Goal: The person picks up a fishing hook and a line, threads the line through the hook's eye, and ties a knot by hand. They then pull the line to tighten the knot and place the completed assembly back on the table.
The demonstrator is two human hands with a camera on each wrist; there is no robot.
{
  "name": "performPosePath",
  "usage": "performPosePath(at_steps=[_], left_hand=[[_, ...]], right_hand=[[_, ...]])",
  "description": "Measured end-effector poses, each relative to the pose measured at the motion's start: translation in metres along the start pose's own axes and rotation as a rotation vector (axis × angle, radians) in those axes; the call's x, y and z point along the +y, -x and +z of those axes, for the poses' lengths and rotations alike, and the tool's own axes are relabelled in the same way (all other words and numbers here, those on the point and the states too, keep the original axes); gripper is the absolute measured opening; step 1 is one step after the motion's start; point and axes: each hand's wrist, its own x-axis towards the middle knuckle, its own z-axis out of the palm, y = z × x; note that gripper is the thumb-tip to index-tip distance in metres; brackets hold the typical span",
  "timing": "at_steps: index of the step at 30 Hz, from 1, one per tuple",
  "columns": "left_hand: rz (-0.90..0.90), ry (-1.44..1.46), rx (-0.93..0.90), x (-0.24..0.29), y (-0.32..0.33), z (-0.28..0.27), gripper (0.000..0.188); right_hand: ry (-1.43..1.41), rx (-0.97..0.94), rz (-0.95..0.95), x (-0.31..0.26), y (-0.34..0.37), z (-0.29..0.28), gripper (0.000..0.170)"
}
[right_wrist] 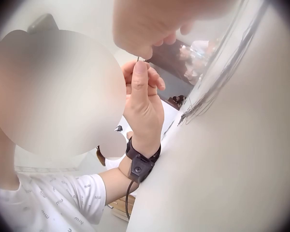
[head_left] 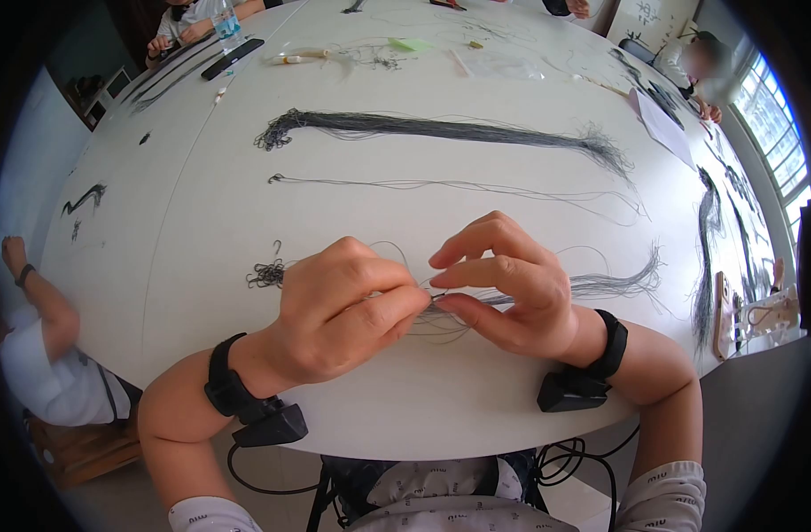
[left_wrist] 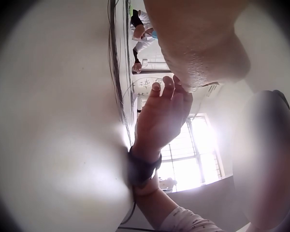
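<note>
Over the near table, my left hand point(head_left: 348, 310) pinches a small, thin dark piece, apparently the shank of a fish hook point(head_left: 438, 297), between thumb and forefinger. Opposite it is my right hand point(head_left: 507, 284), its thumb tip and a curved finger at the hook and a fine fishing line; its forefinger is raised. The hook's bend is hidden by the left fingertips. Below the hands lies a bundle of dark fishing lines point(head_left: 600, 285), with a heap of fish hooks point(head_left: 265, 275) at its left end. In the right wrist view, the left hand point(right_wrist: 144, 104) has its thumb upright.
A thicker bundle of lines point(head_left: 441, 129) lies farther back, with a thin strand point(head_left: 459, 186) in front of it. Another bundle point(head_left: 707, 257) is at the right edge, near a phone point(head_left: 725, 310). A bottle point(head_left: 226, 27) stands far left. Other people sit around the table.
</note>
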Motion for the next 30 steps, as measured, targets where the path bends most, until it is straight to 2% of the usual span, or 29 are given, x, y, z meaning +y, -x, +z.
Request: performPosePath(at_steps=[1,3,5,7,8,10,11,12,13,15,17,19,21,23,26,27,29,30], left_hand=[[0.000,0.000,0.000,0.001,0.000,-0.003,0.031],[0.007,-0.005,-0.139,0.004,-0.001,-0.010,0.034],[0.039,-0.040,-0.149,0.005,-0.002,-0.011,0.034],[0.071,-0.077,-0.158,0.005,-0.002,-0.011,0.034],[0.007,-0.069,-0.143,0.005,-0.003,-0.009,0.030],[-0.059,-0.069,-0.120,0.003,-0.005,-0.011,0.026],[-0.271,0.041,-0.143,-0.002,-0.008,-0.014,0.019],[-0.482,0.150,-0.166,-0.005,-0.012,-0.016,0.013],[-0.485,0.144,-0.157,-0.013,-0.017,-0.024,0.013],[-0.946,0.293,-0.228,-0.034,-0.026,-0.047,0.007],[-1.006,0.247,-0.198,-0.062,-0.018,-0.062,0.007],[-1.064,0.210,-0.168,-0.085,-0.006,-0.071,0.007],[-1.216,0.186,-0.147,-0.103,0.005,-0.076,0.005],[-1.253,0.175,-0.158,-0.111,0.012,-0.078,0.005],[-1.303,0.130,-0.231,-0.117,0.018,-0.079,0.004],[-1.313,0.095,-0.288,-0.118,0.020,-0.079,0.004],[-1.308,0.035,-0.322,-0.120,0.023,-0.077,0.003],[-1.297,-0.026,-0.358,-0.121,0.024,-0.077,0.003]], right_hand=[[0.017,-0.011,-0.036,0.001,0.001,0.001,0.023],[0.040,-0.014,-0.061,0.002,0.001,0.001,0.024],[0.062,-0.018,-0.087,0.001,0.000,-0.001,0.025],[0.010,-0.074,-0.018,-0.003,-0.001,-0.004,0.019],[0.009,-0.076,-0.021,-0.004,0.001,-0.004,0.019],[-0.294,-0.054,0.335,-0.004,0.002,-0.003,0.012],[-0.293,-0.063,0.328,-0.007,-0.002,-0.007,0.012],[-0.487,-0.021,0.498,-0.012,-0.005,-0.014,0.006],[-0.678,0.020,0.674,-0.015,-0.009,-0.019,0.011],[-0.734,0.074,0.626,-0.008,-0.014,-0.031,0.017],[-0.930,0.135,0.569,-0.009,-0.023,-0.046,0.015],[-0.988,0.072,0.447,-0.001,-0.029,-0.070,0.018],[-1.055,0.130,0.426,-0.013,-0.037,-0.086,0.018],[-1.150,0.194,0.388,-0.021,-0.044,-0.099,0.021],[-0.965,0.056,0.276,-0.014,-0.049,-0.129,0.023],[-0.789,0.140,0.305,-0.013,-0.050,-0.136,0.024],[-0.142,0.256,0.432,-0.009,-0.051,-0.152,0.026],[-0.143,0.255,0.431,-0.005,-0.051,-0.158,0.026]])
